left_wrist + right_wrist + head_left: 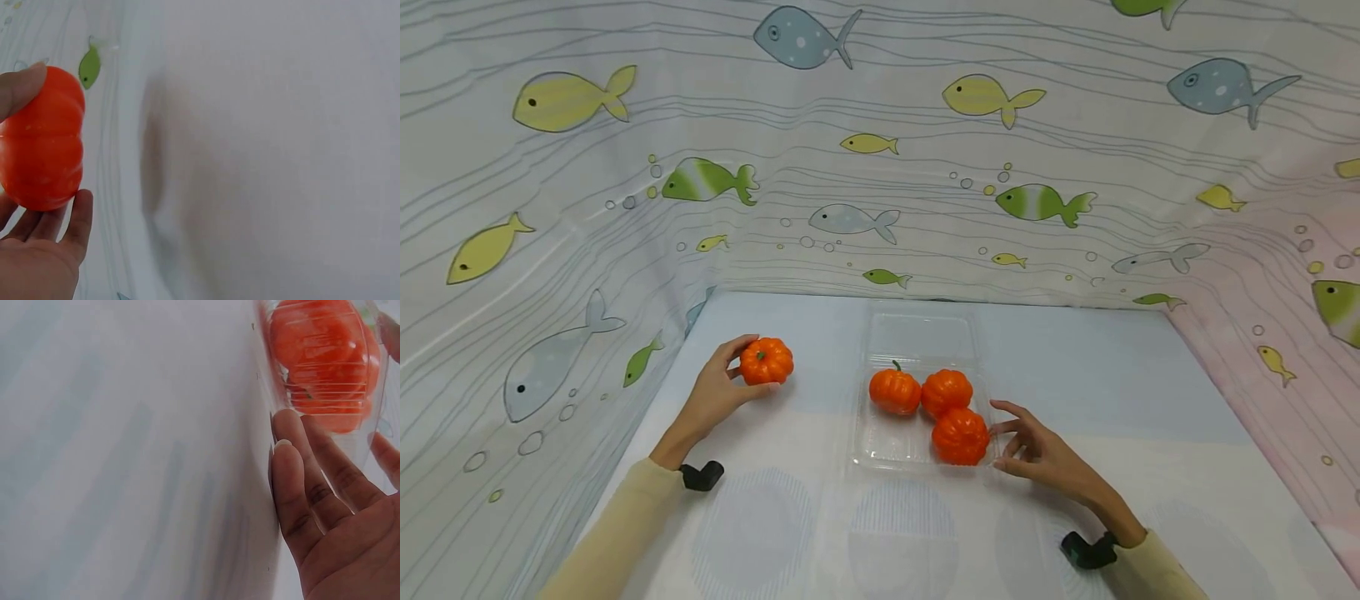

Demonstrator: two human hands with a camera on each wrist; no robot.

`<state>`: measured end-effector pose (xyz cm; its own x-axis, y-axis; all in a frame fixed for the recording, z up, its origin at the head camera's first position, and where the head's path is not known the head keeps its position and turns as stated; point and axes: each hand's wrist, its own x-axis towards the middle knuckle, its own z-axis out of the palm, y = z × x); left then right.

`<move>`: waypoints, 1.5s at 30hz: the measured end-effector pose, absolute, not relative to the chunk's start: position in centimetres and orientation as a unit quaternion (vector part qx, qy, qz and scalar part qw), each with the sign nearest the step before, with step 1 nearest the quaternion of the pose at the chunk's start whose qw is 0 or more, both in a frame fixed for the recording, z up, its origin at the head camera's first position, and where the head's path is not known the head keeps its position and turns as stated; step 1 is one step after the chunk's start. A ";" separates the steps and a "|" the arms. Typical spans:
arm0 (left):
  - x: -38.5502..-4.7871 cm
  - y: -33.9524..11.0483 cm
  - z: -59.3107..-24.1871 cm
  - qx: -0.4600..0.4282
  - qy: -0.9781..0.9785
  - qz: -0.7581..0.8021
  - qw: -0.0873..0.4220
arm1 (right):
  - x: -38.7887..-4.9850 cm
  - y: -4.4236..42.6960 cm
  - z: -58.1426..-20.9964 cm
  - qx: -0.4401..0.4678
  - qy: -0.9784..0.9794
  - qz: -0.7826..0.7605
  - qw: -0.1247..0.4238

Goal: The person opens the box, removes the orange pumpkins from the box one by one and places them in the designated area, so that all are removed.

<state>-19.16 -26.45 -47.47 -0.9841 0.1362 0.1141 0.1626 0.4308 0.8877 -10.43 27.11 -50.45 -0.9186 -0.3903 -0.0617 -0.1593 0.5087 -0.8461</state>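
Observation:
My left hand (pixel 713 398) grips a small orange pumpkin (pixel 769 362) between thumb and fingers, left of the container. The left wrist view shows this pumpkin (pixel 45 140) held off the table, its shadow falling apart from it. Three more orange pumpkins sit in a clear plastic container (pixel 880 446): one with a green stem (pixel 895 392) at left, another pumpkin (pixel 947 392) at the back right, and a third pumpkin (pixel 961 437) at the front right. Beside the container's right wall is my right hand (pixel 1045 454), fingers loosely bent and holding nothing. In the right wrist view its fingertips (pixel 289 425) are at the clear wall.
The container's transparent lid (pixel 922 335) lies folded back behind it. A pale table cover (pixel 1090 367) with faint round patterns spreads underneath. A fish-printed curtain (pixel 925 183) encloses the back and both sides.

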 end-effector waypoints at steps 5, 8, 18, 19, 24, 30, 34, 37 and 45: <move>-19.3 -27.2 -47.6 -0.081 -0.851 -0.518 0.016 | -10.4 27.1 -50.5 -0.165 0.857 -0.471 0.124; -19.5 -27.4 -47.6 -0.075 -0.854 -0.515 0.017 | -10.4 27.1 -50.5 -0.163 0.859 -0.469 0.123; -20.6 -29.0 -48.1 -0.032 -0.870 -0.492 0.015 | -10.4 27.1 -50.4 -0.162 0.859 -0.470 0.122; -20.7 -29.2 -48.2 -0.028 -0.871 -0.491 0.016 | -10.4 27.1 -50.4 -0.161 0.859 -0.470 0.122; -20.8 -30.1 -48.5 -0.007 -0.875 -0.483 0.010 | -10.4 27.2 -50.4 -0.163 0.857 -0.474 0.122; -20.8 -30.6 -48.4 0.008 -0.876 -0.482 0.005 | -10.5 27.1 -50.1 -0.163 0.858 -0.470 0.128; -20.9 -30.7 -48.5 0.016 -0.875 -0.485 0.002 | -10.7 27.1 -50.0 -0.161 0.856 -0.473 0.130; -21.0 -30.8 -48.6 0.017 -0.874 -0.486 -0.003 | -10.7 27.1 -50.1 -0.160 0.855 -0.476 0.133; -20.9 -30.7 -48.5 0.014 -0.880 -0.474 -0.017 | -10.5 27.1 -50.1 -0.161 0.856 -0.474 0.132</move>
<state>-20.94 -30.72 -48.49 -0.9991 -0.0077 -0.0428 -0.0400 0.5502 0.8341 -10.50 27.12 -50.11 -0.9133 -0.4004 -0.0738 -0.1502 0.4997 -0.8531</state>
